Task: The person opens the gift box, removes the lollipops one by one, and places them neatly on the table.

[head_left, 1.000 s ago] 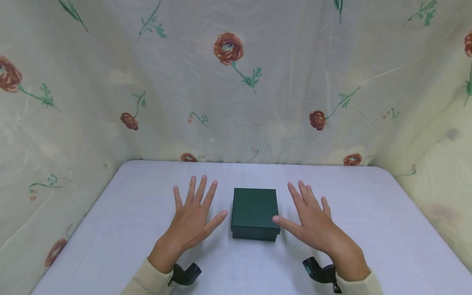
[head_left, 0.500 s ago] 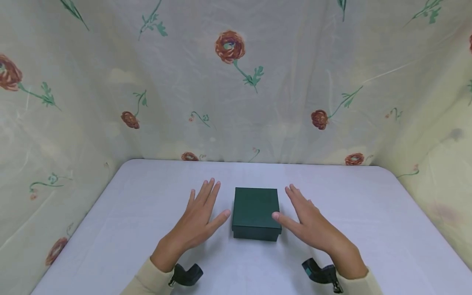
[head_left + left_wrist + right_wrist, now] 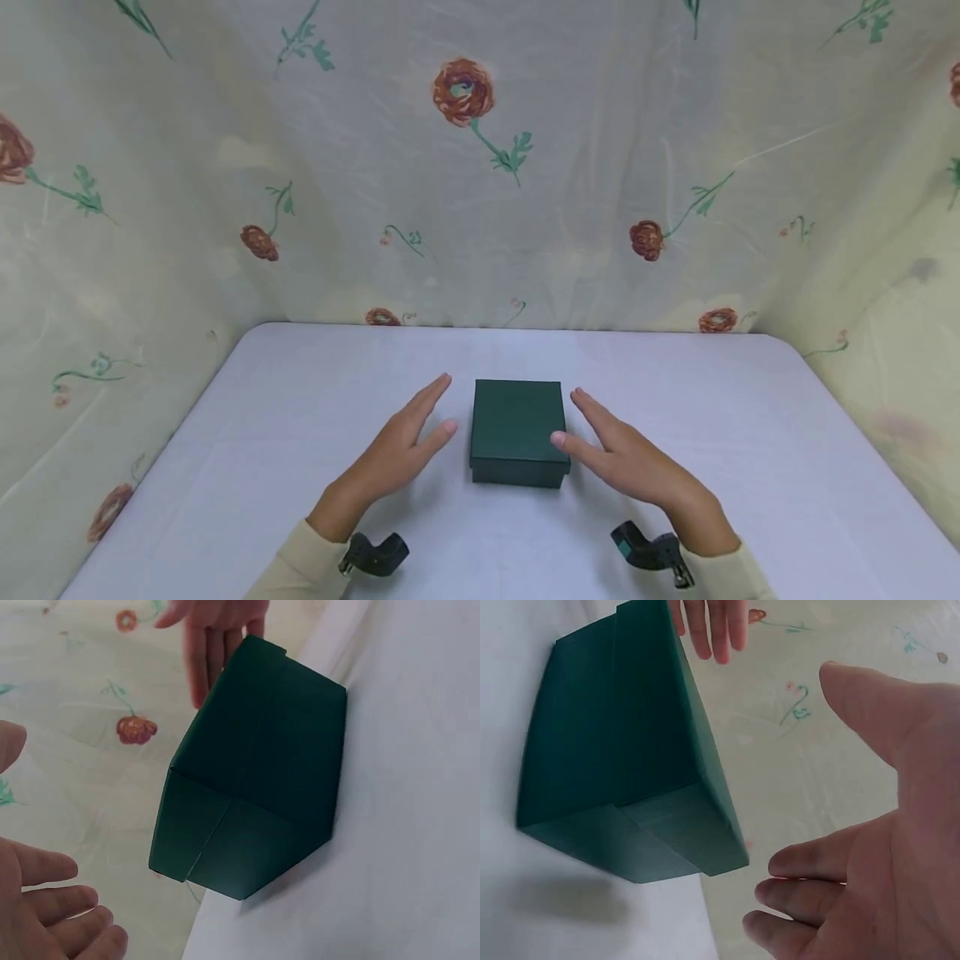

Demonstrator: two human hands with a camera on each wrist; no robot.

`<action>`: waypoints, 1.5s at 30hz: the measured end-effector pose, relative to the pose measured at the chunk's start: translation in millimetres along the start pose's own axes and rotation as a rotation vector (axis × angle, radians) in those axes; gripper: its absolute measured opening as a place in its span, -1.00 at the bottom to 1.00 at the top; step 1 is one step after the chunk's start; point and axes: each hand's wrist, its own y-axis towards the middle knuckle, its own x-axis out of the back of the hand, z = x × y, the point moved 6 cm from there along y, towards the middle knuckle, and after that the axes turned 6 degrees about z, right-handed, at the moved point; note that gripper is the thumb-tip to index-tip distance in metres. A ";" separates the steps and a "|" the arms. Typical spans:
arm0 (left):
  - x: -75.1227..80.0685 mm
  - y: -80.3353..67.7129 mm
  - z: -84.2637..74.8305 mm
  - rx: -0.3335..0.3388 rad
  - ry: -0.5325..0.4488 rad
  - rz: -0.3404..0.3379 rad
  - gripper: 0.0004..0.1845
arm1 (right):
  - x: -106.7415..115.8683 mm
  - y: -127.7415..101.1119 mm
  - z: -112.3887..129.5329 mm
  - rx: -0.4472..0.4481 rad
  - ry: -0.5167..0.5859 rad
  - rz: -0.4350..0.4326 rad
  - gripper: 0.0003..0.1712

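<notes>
A dark green lidded box (image 3: 517, 421) sits on the white-covered table between my two hands. To its left, my left hand (image 3: 397, 450) is held with straight fingers and the thumb spread, palm toward the box and a gap between them. On the other side my right hand (image 3: 630, 458) mirrors it, its thumb overlapping the box's right edge in the head view. In the right wrist view that hand (image 3: 885, 825) is apart from the box (image 3: 615, 742). The left wrist view shows the lid seam of the box (image 3: 255, 772) and the left hand's fingers (image 3: 64, 904) away from it.
The table (image 3: 360, 350) carries a white cover. A pale curtain (image 3: 555, 208) with printed flowers hangs behind and at both sides. Black wrist-worn devices sit under each wrist, the left device (image 3: 378, 556) and the right device (image 3: 645, 547).
Both hands have turned from palms down with spread fingers to palms facing the box, fingers drawn together. The box has stayed in place.
</notes>
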 end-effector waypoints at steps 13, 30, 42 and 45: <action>-20.0 -12.9 8.7 -0.109 -0.169 0.013 -0.35 | -16.7 -3.6 -3.8 0.094 0.051 -0.122 -0.07; -28.9 7.3 21.4 -0.106 -0.086 0.105 0.02 | -15.2 0.4 -35.2 0.156 0.074 -0.120 0.09; -26.5 23.3 40.3 -0.015 -0.116 0.261 0.15 | -17.1 16.6 -48.3 0.187 0.171 0.043 0.16; -28.3 25.0 44.4 -0.005 -0.126 0.294 0.16 | -18.3 18.5 -48.7 0.199 0.192 0.075 0.17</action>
